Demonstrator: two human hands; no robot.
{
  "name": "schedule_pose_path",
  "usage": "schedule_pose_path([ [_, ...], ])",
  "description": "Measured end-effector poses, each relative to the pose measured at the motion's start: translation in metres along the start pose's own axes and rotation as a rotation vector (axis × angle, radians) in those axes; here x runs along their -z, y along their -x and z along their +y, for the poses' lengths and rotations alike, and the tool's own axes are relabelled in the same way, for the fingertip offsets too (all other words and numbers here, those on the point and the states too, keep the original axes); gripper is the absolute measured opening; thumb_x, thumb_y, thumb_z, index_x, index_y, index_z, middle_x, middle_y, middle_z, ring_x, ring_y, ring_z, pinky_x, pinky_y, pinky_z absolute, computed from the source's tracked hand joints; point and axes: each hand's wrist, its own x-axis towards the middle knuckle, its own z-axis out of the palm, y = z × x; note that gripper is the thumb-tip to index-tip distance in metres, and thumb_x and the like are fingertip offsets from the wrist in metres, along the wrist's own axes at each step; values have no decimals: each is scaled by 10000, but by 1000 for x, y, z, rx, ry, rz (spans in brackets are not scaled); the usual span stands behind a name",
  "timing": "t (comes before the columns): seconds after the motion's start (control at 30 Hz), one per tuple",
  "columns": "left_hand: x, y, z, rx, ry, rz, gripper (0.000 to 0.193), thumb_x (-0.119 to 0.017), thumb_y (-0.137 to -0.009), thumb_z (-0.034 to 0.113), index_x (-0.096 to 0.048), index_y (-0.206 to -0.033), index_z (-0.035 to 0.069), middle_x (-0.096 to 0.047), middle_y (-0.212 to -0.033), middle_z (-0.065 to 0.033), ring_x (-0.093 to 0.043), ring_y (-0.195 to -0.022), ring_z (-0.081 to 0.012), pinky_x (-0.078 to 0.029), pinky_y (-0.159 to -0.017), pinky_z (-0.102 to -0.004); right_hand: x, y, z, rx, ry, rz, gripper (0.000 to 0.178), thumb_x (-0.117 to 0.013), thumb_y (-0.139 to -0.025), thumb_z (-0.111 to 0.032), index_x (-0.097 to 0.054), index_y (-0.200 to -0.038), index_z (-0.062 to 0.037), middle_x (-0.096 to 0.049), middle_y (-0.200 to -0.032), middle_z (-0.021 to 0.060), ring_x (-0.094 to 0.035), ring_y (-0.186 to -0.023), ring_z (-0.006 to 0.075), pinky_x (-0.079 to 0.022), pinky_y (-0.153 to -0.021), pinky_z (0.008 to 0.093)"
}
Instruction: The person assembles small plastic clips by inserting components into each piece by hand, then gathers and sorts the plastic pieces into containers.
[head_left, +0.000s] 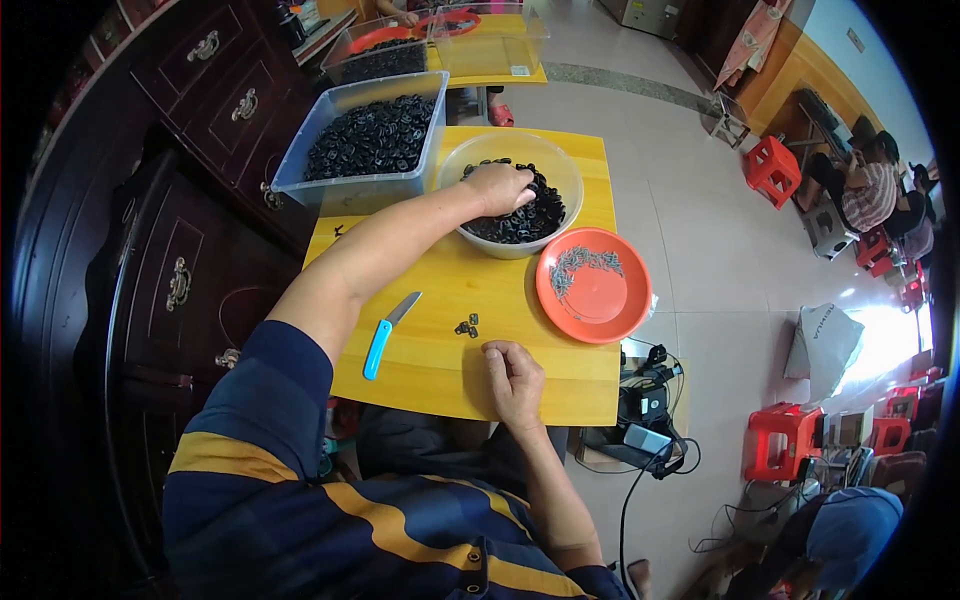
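My left hand (pixel 500 190) reaches into a clear round bowl (pixel 462 155) heaped with small black plastic pieces (pixel 520 222). Its fingers curl down among the pieces, and what they pinch is hidden. On the yellow table (pixel 430 385), near its front edge, my right hand (pixel 517 385) rests in a loose fist with the thumb on top; anything inside cannot be seen. Just beyond that fist lies a little cluster of black pieces (pixel 468 326). Right of the bowl, a red-orange plate (pixel 610 300) carries a scatter of small grey metal pins (pixel 580 265).
An open knife with a blue handle (pixel 377 350) lies left of the cluster. A large plastic bin (pixel 290 175) full of black pieces stands at the back left. Dark drawers (pixel 180 280) flank the left side. Cables and adapters (pixel 650 420) sit beside the table's right edge.
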Motion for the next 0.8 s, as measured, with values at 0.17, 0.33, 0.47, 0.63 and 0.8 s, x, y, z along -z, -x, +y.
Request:
schedule_pose_path([
  [0.17, 15, -6, -31, 83, 161, 233, 370, -558, -926, 383, -653, -951, 26, -670, -912, -256, -648, -884, -432, -511, -781, -501, 1, 0, 4, -3, 34, -32, 69, -642, -912, -75, -671, -924, -13, -653, -796, 137, -632, -683, 262, -500, -641, 331],
  [0.33, 55, -21, -60, 207, 249, 448, 403, -567, -933, 395, -631, -900, -2, -645, -779, -237, -645, -714, -396, -499, -659, -461, 0, -1, 2, -31, 20, -39, 73, -635, -915, -74, -675, -928, -14, -657, -793, 116, -615, -679, 220, -492, -642, 311],
  [0.47, 83, -25, -63, 389, 542, 381, 421, -544, -956, 420, -633, -968, 9, -600, -628, -103, -597, -508, -212, -478, -530, -359, 0, 0, 6, -15, 16, -18, 71, -633, -916, -68, -677, -934, -14, -652, -777, 89, -590, -661, 164, -480, -637, 282],
  [0.63, 94, -19, -62, 408, 530, 411, 435, -538, -959, 422, -634, -1018, 2, -581, -612, -41, -554, -459, -145, -459, -490, -321, 1, -1, 3, -13, 19, -23, 71, -634, -917, -71, -675, -931, -15, -649, -772, 89, -593, -662, 173, -481, -641, 283],
  [0.8, 82, -17, -83, 389, 448, 491, 490, -536, -959, 417, -620, -1134, -32, -584, -599, -53, -553, -451, -154, -464, -493, -325, -3, -1, 3, 11, 12, -34, 72, -634, -919, -73, -675, -926, -15, -650, -768, 91, -598, -667, 176, -480, -643, 283],
])
